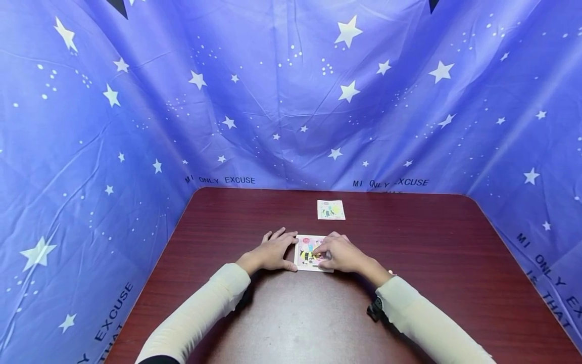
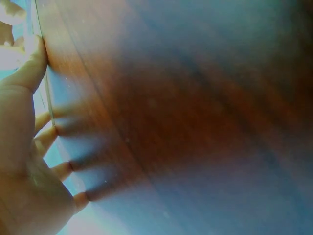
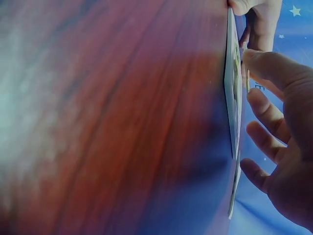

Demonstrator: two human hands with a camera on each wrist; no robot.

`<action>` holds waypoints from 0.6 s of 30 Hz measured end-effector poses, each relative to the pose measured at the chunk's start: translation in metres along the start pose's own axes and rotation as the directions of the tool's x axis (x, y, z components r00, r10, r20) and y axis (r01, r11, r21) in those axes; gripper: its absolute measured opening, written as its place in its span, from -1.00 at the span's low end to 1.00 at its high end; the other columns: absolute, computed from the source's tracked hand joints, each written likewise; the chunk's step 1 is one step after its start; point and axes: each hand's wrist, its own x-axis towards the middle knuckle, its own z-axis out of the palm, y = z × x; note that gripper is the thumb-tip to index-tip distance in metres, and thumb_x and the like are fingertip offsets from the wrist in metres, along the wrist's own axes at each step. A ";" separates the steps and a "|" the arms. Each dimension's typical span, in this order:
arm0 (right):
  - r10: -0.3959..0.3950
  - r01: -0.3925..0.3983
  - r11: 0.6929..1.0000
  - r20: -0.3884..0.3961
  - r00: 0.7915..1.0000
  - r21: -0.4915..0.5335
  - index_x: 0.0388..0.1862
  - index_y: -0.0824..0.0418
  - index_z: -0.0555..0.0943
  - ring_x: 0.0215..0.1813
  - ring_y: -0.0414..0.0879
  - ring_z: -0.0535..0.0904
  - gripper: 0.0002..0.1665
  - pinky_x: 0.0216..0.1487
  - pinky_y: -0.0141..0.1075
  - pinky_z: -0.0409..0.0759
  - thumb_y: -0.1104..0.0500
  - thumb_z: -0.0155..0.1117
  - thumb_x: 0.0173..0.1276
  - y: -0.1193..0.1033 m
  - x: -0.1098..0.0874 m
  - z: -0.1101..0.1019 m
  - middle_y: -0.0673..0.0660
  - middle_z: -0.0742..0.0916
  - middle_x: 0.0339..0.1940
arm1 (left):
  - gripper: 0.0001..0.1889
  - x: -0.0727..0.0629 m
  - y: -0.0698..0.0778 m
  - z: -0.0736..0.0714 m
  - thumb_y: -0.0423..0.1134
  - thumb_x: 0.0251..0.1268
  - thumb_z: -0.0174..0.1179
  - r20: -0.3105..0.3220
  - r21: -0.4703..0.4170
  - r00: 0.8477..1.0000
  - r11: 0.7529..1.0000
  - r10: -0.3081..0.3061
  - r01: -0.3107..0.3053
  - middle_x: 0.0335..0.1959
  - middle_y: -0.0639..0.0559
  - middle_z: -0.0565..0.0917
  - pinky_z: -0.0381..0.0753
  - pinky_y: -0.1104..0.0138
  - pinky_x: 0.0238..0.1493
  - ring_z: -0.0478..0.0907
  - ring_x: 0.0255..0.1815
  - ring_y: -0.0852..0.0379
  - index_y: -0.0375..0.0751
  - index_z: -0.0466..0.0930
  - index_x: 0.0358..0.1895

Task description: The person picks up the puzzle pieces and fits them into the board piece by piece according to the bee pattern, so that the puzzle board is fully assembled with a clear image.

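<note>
A square picture puzzle board (image 1: 307,267) with a bee on a pink ground and a pale rim lies on the table, between both hands. My left hand (image 1: 273,254) rests along its left side, fingers spread and the thumb at the near left corner. Over the board's right part, my right hand (image 1: 347,257) pinches a thin, flat puzzle piece (image 3: 248,81) between thumb and index finger. In the right wrist view the piece stands edge-on, close above the board, so its printed face is hidden. The other fingers of that hand are loosely bent.
A square card (image 1: 331,210) printed with a bee and a yellow shape lies farther back on the dark red wooden table (image 1: 423,242). Blue curtains (image 1: 282,101) with white stars hang around the table's back and sides.
</note>
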 end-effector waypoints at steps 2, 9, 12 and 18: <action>-0.003 0.003 1.000 0.000 1.000 -0.002 -0.07 -0.08 0.82 -0.02 -0.08 0.53 -0.66 -0.06 -0.17 0.38 0.01 0.54 0.13 -0.001 0.002 0.002 -0.13 0.77 -0.25 | -0.10 0.000 0.000 0.000 0.36 0.09 0.37 0.006 0.000 1.000 1.000 -0.005 0.005 0.64 0.07 0.21 0.01 -0.32 0.51 -0.03 0.69 -0.24 0.03 0.36 0.46; 0.004 -0.004 1.000 0.037 0.999 -0.009 -0.02 -0.11 0.81 0.02 -0.04 0.55 -0.62 -0.04 -0.14 0.39 0.00 0.55 0.13 -0.005 0.007 0.005 -0.13 0.76 -0.26 | -0.10 0.002 0.000 0.002 0.35 0.08 0.38 0.001 0.006 1.000 1.000 -0.006 0.006 0.64 0.07 0.21 0.02 -0.32 0.51 -0.03 0.69 -0.23 0.04 0.35 0.46; 0.010 -0.009 1.000 0.054 0.999 -0.017 -0.01 -0.12 0.81 0.06 -0.01 0.56 -0.61 -0.04 -0.13 0.40 -0.01 0.56 0.13 -0.006 0.008 0.005 -0.10 0.78 -0.21 | -0.10 0.002 0.000 0.002 0.37 0.08 0.36 0.004 0.016 1.000 1.000 -0.009 0.009 0.64 0.09 0.20 0.01 -0.31 0.52 -0.03 0.69 -0.22 0.06 0.34 0.47; 0.014 -0.013 1.000 0.076 0.997 -0.007 0.01 -0.13 0.80 0.09 -0.02 0.55 -0.60 -0.02 -0.14 0.38 -0.04 0.55 0.15 -0.005 0.009 0.005 -0.11 0.77 -0.19 | -0.10 0.002 -0.002 0.002 0.36 0.08 0.37 0.002 0.010 1.000 1.000 -0.008 0.008 0.64 0.09 0.21 0.01 -0.31 0.52 -0.02 0.69 -0.22 0.05 0.35 0.47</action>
